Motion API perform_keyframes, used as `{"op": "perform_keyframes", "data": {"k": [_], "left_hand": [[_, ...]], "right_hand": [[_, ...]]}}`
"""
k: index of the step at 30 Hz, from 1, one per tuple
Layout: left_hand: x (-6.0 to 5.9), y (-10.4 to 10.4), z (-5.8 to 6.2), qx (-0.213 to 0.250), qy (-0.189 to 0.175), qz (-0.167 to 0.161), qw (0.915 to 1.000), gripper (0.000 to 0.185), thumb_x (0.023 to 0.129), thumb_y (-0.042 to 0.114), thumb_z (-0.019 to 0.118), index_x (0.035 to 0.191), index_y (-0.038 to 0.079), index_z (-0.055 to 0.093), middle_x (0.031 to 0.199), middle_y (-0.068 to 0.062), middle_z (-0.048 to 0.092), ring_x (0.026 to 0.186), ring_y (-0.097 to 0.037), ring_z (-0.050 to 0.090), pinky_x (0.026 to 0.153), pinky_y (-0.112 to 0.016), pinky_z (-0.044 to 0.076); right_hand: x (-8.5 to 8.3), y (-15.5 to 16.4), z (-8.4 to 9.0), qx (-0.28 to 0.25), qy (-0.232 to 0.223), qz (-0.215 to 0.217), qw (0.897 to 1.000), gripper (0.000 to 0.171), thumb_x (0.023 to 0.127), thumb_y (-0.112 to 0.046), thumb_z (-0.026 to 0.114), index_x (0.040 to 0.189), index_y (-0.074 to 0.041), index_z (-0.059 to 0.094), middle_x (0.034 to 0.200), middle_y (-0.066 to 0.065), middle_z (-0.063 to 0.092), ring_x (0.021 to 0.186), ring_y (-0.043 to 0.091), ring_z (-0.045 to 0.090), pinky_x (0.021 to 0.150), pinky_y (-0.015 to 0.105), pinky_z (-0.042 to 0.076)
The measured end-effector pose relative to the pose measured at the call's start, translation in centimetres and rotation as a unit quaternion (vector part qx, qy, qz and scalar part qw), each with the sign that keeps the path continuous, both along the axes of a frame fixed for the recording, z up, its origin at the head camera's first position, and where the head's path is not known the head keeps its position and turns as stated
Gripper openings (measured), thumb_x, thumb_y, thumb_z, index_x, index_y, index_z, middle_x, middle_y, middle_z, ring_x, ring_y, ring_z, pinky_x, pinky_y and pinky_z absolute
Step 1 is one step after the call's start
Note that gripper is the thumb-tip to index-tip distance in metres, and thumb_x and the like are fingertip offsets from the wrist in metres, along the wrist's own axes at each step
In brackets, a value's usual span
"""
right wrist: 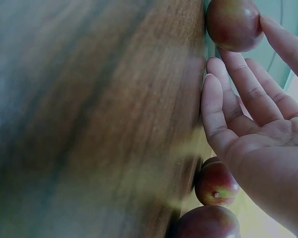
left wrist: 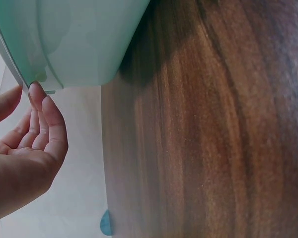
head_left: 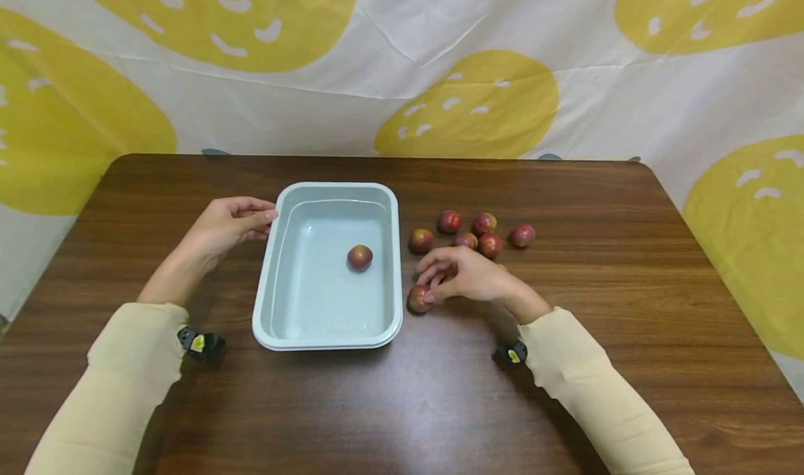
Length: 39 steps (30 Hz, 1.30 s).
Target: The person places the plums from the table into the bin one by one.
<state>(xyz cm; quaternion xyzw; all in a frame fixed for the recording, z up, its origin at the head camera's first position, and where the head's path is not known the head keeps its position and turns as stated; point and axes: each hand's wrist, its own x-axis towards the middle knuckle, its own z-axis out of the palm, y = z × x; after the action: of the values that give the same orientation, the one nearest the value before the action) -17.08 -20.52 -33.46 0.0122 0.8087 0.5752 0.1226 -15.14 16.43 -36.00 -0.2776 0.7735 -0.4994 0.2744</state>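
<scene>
A pale blue plastic basin (head_left: 326,344) stands on the table with one reddish plum (head_left: 360,257) inside. At its far left edge my left hand (head_left: 227,225) pinches the rim between thumb and fingertips, as the left wrist view of the basin (left wrist: 84,44) also shows. My right hand (head_left: 471,276) is just right of the basin, thumb and index fingertip on another plum (head_left: 417,299) that sits on the table. In the right wrist view this plum (right wrist: 233,25) lies between them, while the other fingers stay loosely bent beside it.
Beyond my right hand, several more plums lie loosely grouped, among them one nearest the basin (head_left: 421,240) and one at the far right (head_left: 523,235). My right hand partly covers some. A white cloth with yellow fruit print (head_left: 301,112) hangs behind the brown wooden table (head_left: 597,252).
</scene>
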Motion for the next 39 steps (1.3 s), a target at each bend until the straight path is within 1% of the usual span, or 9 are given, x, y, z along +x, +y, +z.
{"op": "perform_keyframes", "data": {"k": [9,16,22,25,33,39], "left_hand": [[0.0,0.0,-0.1,0.003,-0.002,0.000,1.0000,0.042,0.089,0.020,0.060,0.117,-0.012,0.051,0.087,0.000,0.062,0.075,-0.010,0.061,0.076,-0.030,0.053],[0.0,-0.1,-0.1,0.001,0.001,-0.002,1.0000,0.042,0.090,0.020,0.059,0.117,-0.011,0.051,0.087,-0.001,0.062,0.075,-0.010,0.061,0.077,-0.030,0.053],[0.0,-0.1,-0.1,0.001,0.001,-0.001,1.0000,0.042,0.090,0.020,0.059,0.116,-0.012,0.051,0.088,-0.001,0.062,0.076,-0.010,0.061,0.077,-0.031,0.053],[0.0,-0.1,-0.2,0.003,0.000,-0.001,1.0000,0.042,0.090,0.020,0.059,0.116,-0.012,0.051,0.088,-0.001,0.062,0.076,-0.010,0.061,0.077,-0.030,0.053],[-0.1,-0.1,-0.3,0.007,-0.002,0.002,1.0000,0.042,0.090,0.019,0.059,0.116,-0.012,0.051,0.087,0.000,0.062,0.075,-0.010,0.061,0.073,-0.026,0.053],[-0.1,-0.1,-0.3,0.006,-0.002,0.000,1.0000,0.042,0.090,0.019,0.059,0.116,-0.012,0.051,0.087,0.000,0.062,0.075,-0.010,0.061,0.073,-0.026,0.053]], "right_hand": [[0.0,0.1,0.3,-0.006,0.008,-0.007,1.000,0.033,0.076,0.006,0.069,0.105,0.011,0.055,0.093,0.020,0.065,0.077,0.023,0.061,0.065,0.024,0.050],[-0.4,0.3,0.7,-0.016,0.032,-0.016,0.999,0.032,0.075,0.007,0.069,0.104,0.011,0.056,0.091,0.019,0.065,0.077,0.021,0.062,0.065,0.026,0.051],[-0.7,0.5,1.9,0.007,0.045,-0.040,0.998,0.035,0.075,0.002,0.072,0.106,0.008,0.056,0.094,0.015,0.066,0.080,0.020,0.061,0.070,0.027,0.051],[-0.8,0.7,2.5,0.002,0.053,-0.051,0.997,0.037,0.074,0.001,0.073,0.107,0.008,0.056,0.094,0.014,0.066,0.081,0.019,0.061,0.072,0.027,0.051],[-1.2,0.9,3.7,-0.023,0.082,-0.053,0.995,0.035,0.074,0.000,0.074,0.105,0.007,0.059,0.088,0.013,0.067,0.084,0.020,0.063,0.075,0.032,0.051],[-1.6,0.9,4.9,-0.013,0.088,-0.067,0.994,0.037,0.075,0.000,0.073,0.107,0.007,0.057,0.092,0.013,0.067,0.081,0.019,0.061,0.072,0.029,0.051]]}}
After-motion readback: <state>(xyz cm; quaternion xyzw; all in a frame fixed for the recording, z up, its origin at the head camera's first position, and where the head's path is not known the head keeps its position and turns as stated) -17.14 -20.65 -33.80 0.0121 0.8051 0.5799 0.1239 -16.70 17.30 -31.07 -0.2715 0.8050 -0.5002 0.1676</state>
